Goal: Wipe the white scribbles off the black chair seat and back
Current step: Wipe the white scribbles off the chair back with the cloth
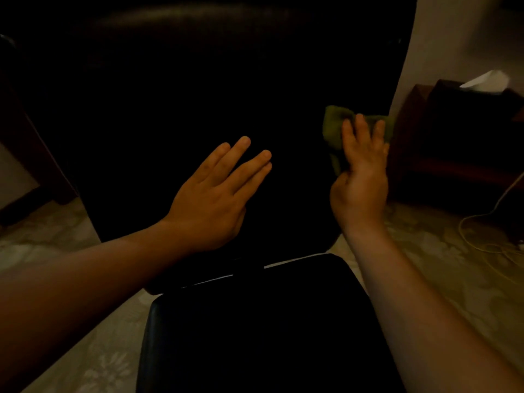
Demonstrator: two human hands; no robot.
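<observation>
Both hands are up against the tall black leather chair back (198,95). Spread flat, the left hand (215,194) braces it near the middle; the right hand (360,177) presses a crumpled green cloth (333,129) with fingers fanned, thumb tucking a fold, close to the back's right edge. I judge the back is being wiped. No white scribbles show in this dim light. The next stroke likely needs firm pressure leftward, toward the bracing hand, where room lies open. Below both wrists, the black padded seat (255,336) waits. Right of the cloth stands a dark wooden cabinet (453,154), near enough to crowd an outward sweep.
</observation>
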